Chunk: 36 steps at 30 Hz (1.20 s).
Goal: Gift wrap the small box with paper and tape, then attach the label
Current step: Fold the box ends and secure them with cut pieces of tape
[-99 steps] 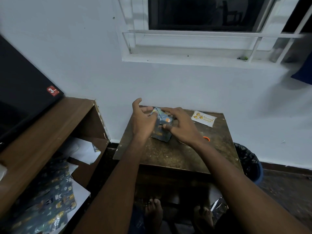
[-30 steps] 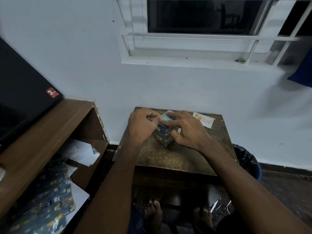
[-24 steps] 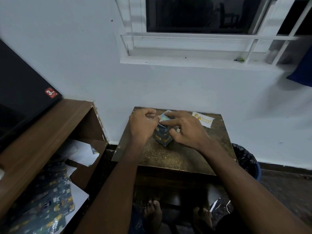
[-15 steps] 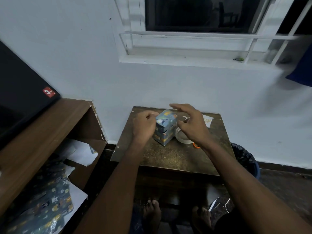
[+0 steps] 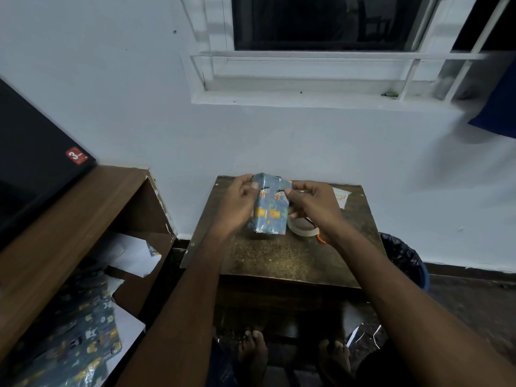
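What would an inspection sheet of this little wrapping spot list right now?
Surface: small dark brown table, worn top.
Job's things: wrapped box held up between both hands; tape roll and label on the table.
Clutter: spare wrapping paper in the side shelf; orange item, partly hidden.
Hands: left hand and right hand grip the box.
Cables: nothing seen.
Surroundings: white wall, window, bin.

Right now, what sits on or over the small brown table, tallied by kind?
Wrapped box, held by the left hand and the right hand: 1
Tape roll: 1
Label: 1
Orange item, mostly hidden: 1
Total: 4
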Available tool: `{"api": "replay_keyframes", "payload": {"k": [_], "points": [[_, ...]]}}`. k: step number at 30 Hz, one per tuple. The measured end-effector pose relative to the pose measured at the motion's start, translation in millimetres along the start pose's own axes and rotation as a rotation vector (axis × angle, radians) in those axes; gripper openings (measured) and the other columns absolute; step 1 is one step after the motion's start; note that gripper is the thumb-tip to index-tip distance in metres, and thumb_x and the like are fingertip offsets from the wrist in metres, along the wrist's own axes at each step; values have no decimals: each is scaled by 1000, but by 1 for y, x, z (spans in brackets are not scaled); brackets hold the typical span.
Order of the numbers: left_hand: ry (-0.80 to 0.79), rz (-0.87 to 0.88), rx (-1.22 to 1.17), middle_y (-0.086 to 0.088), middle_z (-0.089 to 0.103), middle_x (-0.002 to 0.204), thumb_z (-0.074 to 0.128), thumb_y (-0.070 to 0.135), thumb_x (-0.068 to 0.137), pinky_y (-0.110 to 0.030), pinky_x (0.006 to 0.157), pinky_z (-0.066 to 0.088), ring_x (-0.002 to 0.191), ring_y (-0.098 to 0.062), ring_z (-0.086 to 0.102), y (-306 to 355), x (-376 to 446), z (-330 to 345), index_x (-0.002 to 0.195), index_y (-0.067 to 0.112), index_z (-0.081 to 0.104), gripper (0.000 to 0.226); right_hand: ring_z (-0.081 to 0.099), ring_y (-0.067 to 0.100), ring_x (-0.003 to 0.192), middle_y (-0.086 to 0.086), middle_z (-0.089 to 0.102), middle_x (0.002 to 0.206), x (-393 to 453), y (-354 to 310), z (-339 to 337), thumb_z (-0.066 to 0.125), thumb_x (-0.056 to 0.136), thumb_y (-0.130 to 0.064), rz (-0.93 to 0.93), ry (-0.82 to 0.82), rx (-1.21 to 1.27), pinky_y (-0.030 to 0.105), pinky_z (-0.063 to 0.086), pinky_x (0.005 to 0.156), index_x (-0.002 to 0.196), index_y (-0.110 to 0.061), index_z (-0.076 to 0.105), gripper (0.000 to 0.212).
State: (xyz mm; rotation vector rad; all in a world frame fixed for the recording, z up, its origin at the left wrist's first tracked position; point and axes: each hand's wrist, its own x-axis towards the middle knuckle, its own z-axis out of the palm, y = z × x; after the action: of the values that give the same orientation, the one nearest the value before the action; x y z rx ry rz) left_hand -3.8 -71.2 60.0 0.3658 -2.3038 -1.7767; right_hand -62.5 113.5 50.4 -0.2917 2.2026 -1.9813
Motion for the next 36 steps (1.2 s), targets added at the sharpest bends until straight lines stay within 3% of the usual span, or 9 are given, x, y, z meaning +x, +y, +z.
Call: {"api": "replay_keyframes", "payload": {"k": [3, 5, 10, 15, 19, 23, 28, 31, 36], "points": [[-33, -21, -62, 2, 72, 126, 43, 25, 115, -22, 79, 58, 108, -8, 71, 5, -3, 2, 144, 19, 59, 34, 70, 31, 66, 14, 78, 83, 0, -2, -2, 73, 97, -16, -26, 14, 12, 43, 61, 69, 105, -7, 76, 12], [-53, -27, -68, 2, 72, 127, 41, 27, 116, -20, 76, 58, 107, -8, 71, 6, -4, 4, 143, 22, 60, 34, 71, 34, 65, 13, 78, 80, -1, -2, -1, 74, 96, -15, -60, 42, -4, 45, 62, 68, 103, -8, 76, 10], [-94, -27, -155, 2, 74, 128, 47, 37, 113, -40, 92, 64, 109, -16, 75, 9, -5, 7, 144, 29, 59, 34, 71, 35, 62, 14, 78, 81, -2, -4, 2, 72, 98, -14, -90, 79, -18, 40, 61, 62, 104, -6, 75, 11], [-114, 1, -230, 1, 74, 127, 54, 31, 111, -24, 75, 63, 108, -15, 75, 12, -7, 1, 145, 27, 59, 35, 72, 31, 63, 9, 75, 73, -6, -10, 4, 67, 100, -43, 2, 8, 104, 40, 61, 68, 83, -10, 72, 37], [-146, -42, -295, -2, 72, 134, 57, 22, 109, -41, 93, 63, 118, -23, 73, 12, -7, -1, 151, 28, 57, 42, 71, 29, 71, 3, 78, 85, -3, -10, 6, 70, 96, -49, 48, -42, 125, 50, 61, 82, 99, -10, 79, 40], [-280, -102, -309, 4, 70, 138, 59, 9, 106, -51, 104, 57, 122, -25, 70, 6, -2, 2, 157, 38, 47, 59, 72, 25, 78, 0, 74, 82, -3, -11, 5, 65, 99, -49, 121, -70, 207, 44, 61, 83, 104, -10, 76, 41], [-267, -49, -139, 2, 67, 143, 80, 10, 93, -37, 101, 60, 122, -15, 70, -3, 1, 2, 157, 28, 48, 73, 75, 20, 88, 2, 77, 89, -6, -13, 4, 63, 101, -44, 154, -172, 220, 35, 62, 81, 113, -6, 74, 41], [-212, 35, 44, -1, 57, 153, 94, 19, 78, -41, 110, 54, 134, -14, 60, -12, 6, 2, 158, 23, 46, 94, 76, 20, 90, 9, 78, 105, -5, -11, 6, 64, 103, -32, 206, -192, 250, 30, 61, 77, 120, -3, 72, 34], [-35, 240, 382, -1, 54, 148, 102, 40, 61, -49, 114, 46, 137, -18, 52, -18, 7, 6, 160, 22, 40, 119, 72, 28, 96, 12, 74, 114, -2, -10, 8, 72, 96, -35, 261, -148, 332, 43, 63, 89, 116, -7, 74, 34]]}}
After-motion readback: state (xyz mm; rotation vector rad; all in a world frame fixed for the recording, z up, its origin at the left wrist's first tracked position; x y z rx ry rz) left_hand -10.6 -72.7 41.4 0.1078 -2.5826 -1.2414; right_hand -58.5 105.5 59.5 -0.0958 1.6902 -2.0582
